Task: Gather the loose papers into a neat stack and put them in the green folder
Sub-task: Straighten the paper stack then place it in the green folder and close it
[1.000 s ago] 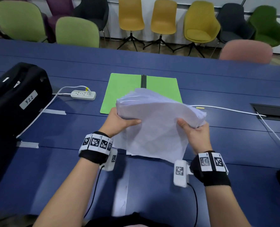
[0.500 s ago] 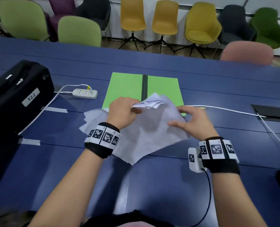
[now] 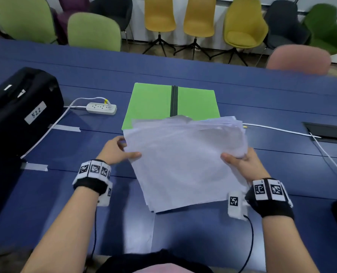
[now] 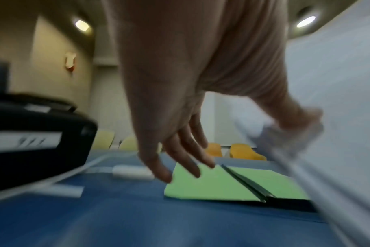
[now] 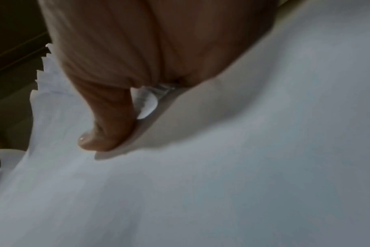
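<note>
A thick stack of white papers [image 3: 183, 164] is tilted up over the blue table [image 3: 193, 233], its near corner low by the tabletop. My right hand [image 3: 236, 160] grips the stack's right edge, thumb [image 5: 108, 120] pressed on the top sheet [image 5: 243, 167]. My left hand [image 3: 127, 149] is at the left edge, thumb on the top sheet. In the left wrist view its fingers [image 4: 180, 153] hang straight beside the papers [image 4: 338, 83]. The green folder [image 3: 150, 103] lies open and flat just beyond the stack, its dark spine up the middle [image 4: 211, 183].
A black case labelled 522 [image 3: 20, 109] fills the left side. A white power strip [image 3: 101, 108] and its cord lie left of the folder. A white cable [image 3: 282, 131] runs to a table recess [image 3: 329, 132] on the right. Chairs line the far edge.
Half a second ago the papers lay spread on the table under both hands. Now they are gathered and lifted at a tilt, with a hand at each side.
</note>
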